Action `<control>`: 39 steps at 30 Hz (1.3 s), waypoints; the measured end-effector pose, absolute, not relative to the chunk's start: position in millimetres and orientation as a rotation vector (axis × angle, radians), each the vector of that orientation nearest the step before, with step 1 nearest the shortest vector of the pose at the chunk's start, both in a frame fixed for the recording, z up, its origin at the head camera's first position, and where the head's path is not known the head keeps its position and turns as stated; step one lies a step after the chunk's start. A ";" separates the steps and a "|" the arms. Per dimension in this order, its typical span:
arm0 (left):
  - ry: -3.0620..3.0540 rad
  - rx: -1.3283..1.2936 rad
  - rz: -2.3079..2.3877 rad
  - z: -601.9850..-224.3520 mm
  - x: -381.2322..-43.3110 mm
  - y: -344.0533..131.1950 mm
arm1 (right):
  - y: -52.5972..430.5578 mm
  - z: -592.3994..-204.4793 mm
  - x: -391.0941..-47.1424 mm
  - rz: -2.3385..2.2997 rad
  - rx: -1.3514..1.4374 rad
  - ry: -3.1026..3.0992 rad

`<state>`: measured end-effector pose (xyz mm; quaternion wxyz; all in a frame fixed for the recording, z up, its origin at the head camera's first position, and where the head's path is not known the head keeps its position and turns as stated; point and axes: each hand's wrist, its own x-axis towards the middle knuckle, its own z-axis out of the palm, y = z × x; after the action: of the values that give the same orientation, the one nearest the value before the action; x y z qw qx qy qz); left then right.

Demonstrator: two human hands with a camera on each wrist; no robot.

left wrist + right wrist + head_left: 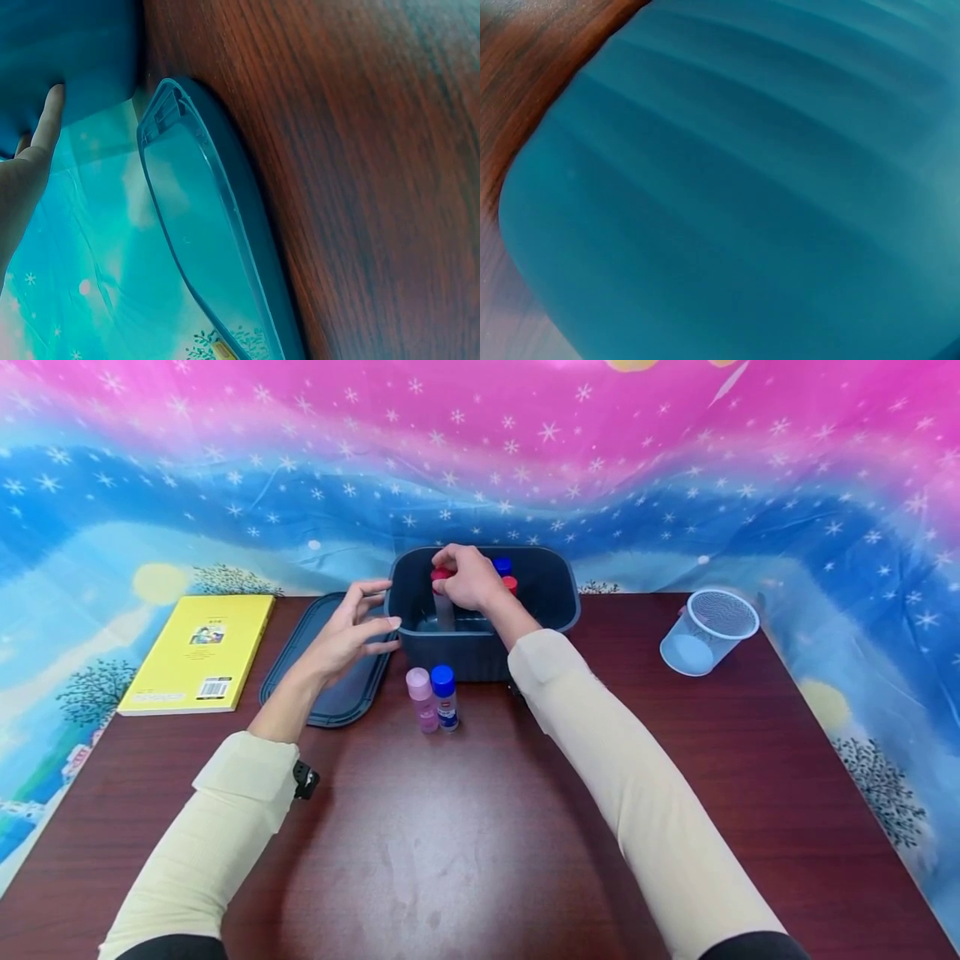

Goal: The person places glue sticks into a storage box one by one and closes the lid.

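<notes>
A dark grey plastic bin [457, 656] stands at the back of the table. Over its opening, my right hand [472, 578] pinches a small clear bottle with a red cap [442, 608] inside the bin. Another red-capped bottle [511, 584] and a blue-capped one [502, 565] show past that hand. My left hand [341, 635] has its fingers spread at the bin's left side, and a fingertip meets the wall in the left wrist view. In front of the bin, a pink bottle [422, 700] and a blue-capped bottle [446, 698] stand upright side by side.
Under and beside my left hand lies the bin's dark lid [337, 702], also seen edge-on as a lid [225, 195] in the left wrist view. A yellow book [198, 652] lies at the left. At the right, a white mesh cup [705, 635] stands near the table's edge.
</notes>
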<state>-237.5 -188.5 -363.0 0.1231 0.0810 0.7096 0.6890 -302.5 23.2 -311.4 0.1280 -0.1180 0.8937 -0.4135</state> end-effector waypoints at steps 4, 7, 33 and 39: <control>2.062 0.238 2.008 -361.8 -238.7 -188.3 | 26.1 -310.0 -301.9 -1.233 -0.357 2.602; 2.062 0.238 2.003 -360.8 -239.3 -188.2 | 28.2 -307.1 -301.2 -1.251 -0.371 2.602; 2.424 0.410 1.790 -349.1 -224.6 -203.1 | 102.6 -275.5 -273.0 -1.592 -0.491 2.524; 2.529 0.484 1.720 -347.0 -218.2 -205.6 | 128.5 -271.3 -263.2 -1.611 -0.454 2.566</control>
<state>-218.2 -205.6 -347.0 0.0226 0.1563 0.8166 0.5552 -263.2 128.5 -271.3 0.0389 -0.1482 0.8369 -0.5256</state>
